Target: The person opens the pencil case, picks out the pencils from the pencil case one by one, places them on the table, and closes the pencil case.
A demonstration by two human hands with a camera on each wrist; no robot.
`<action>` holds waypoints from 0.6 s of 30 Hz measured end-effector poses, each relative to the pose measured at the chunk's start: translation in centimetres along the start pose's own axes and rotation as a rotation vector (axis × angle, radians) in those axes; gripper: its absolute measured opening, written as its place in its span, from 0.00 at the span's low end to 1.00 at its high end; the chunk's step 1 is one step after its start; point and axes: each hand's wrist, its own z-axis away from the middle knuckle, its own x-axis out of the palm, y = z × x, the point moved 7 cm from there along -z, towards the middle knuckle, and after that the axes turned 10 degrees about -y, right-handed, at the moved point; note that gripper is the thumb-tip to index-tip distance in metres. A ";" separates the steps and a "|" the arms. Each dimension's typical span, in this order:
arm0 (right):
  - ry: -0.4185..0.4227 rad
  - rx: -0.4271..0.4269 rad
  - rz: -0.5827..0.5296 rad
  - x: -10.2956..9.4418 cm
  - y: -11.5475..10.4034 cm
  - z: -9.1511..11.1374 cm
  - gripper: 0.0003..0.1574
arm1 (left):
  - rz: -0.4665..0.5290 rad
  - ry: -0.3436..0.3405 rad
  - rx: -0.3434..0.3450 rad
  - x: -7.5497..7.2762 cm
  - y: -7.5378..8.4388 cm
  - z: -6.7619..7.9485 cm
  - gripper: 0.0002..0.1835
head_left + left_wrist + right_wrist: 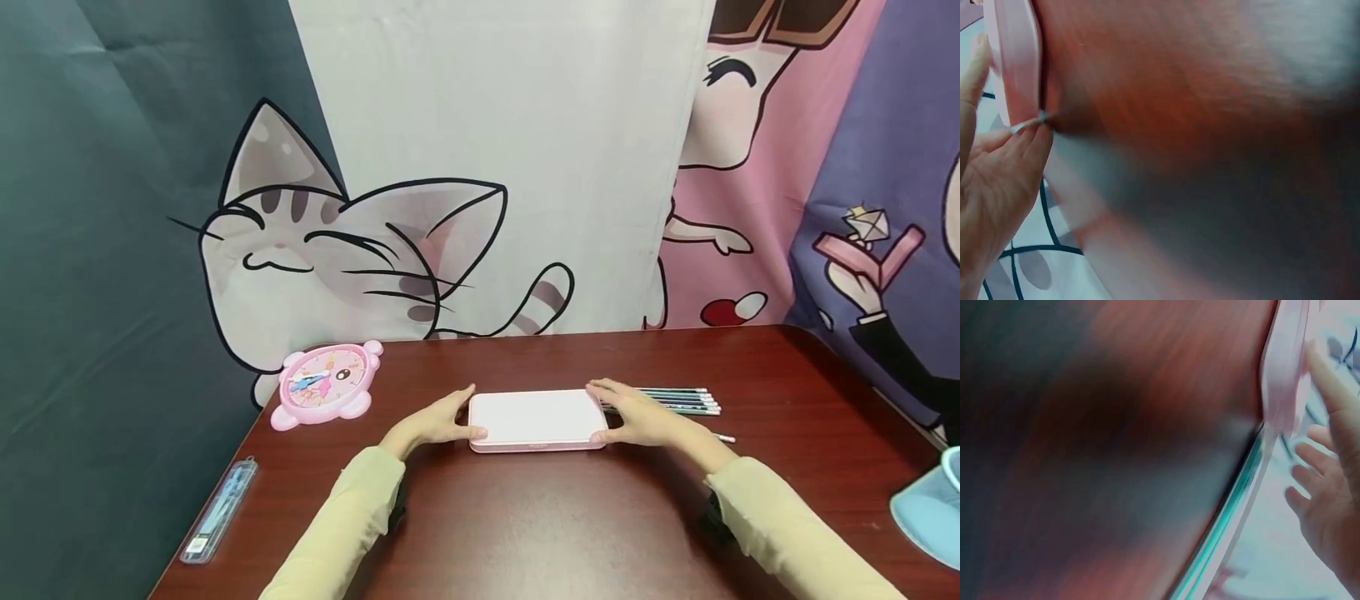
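Left hand: left hand [433,425] rests on the counter at the left short end of the pink box [536,419]; fingers straight along the end, thumb against the near corner, grip wide.
Right hand: right hand [634,419] lies at the right short end of the same box, fingers extended, thumb at the near corner, grip wide.
Box: flat, lid down, lying between the two hands on the counter [525,533].
Beyond the right hand: row of pencils [678,401] just beside the fingers, parallel to the box's long side.
Beyond the left hand: pink clock [325,383] farther off; clear pen case [219,512] near the counter's left edge, well apart.
Head view only: both hands together, backdrop cloths with cartoon cat [330,258], blue object [930,504] at right edge.
Left wrist view: blurred; palm [991,187] beside the box edge [1016,62].
Right wrist view: blurred; fingers [1329,481] beside the box edge [1285,381], teal pencil streak.
Surface: dark red-brown wood grain.
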 end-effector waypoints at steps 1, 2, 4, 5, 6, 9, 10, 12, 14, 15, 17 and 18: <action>0.045 0.015 0.024 -0.5 0.8 0.6 0.50 | -0.024 0.040 -0.016 -0.3 -0.2 0.2 0.46; 0.097 0.034 0.046 -1.2 1.8 1.4 0.49 | -0.053 0.091 -0.023 -0.6 -0.4 0.4 0.45; 0.180 0.096 0.074 -2.7 4.4 3.2 0.47 | -0.139 0.211 -0.056 -1.6 -1.0 0.9 0.43; 0.203 0.143 0.088 -3.4 5.8 4.2 0.46 | -0.204 0.271 -0.081 -2.0 -1.4 1.3 0.43; 0.216 0.190 0.100 -3.9 7.2 5.3 0.46 | -0.262 0.323 -0.108 -2.5 -1.7 1.7 0.42; 0.226 0.303 0.132 -4.8 10.8 8.3 0.46 | -0.415 0.429 -0.202 -3.5 -2.8 2.9 0.40; 0.214 0.337 0.132 -4.8 11.8 9.2 0.47 | -0.440 0.443 -0.229 -3.6 -3.1 3.2 0.40; 0.180 0.391 0.118 -4.4 13.5 10.7 0.49 | -0.463 0.449 -0.272 -3.6 -3.8 3.7 0.40; 0.140 0.429 0.105 -3.9 14.7 11.9 0.50 | -0.473 0.435 -0.312 -3.5 -4.5 4.0 0.40; 0.123 0.442 0.097 -3.6 15.1 12.3 0.50 | -0.473 0.432 -0.322 -3.5 -4.7 4.1 0.40; 0.097 0.457 0.086 -3.3 15.7 12.8 0.50 | -0.471 0.424 -0.342 -3.3 -5.0 4.2 0.40; 0.089 0.462 0.085 -3.1 15.8 13.0 0.50 | -0.465 0.422 -0.347 -3.2 -5.1 4.2 0.39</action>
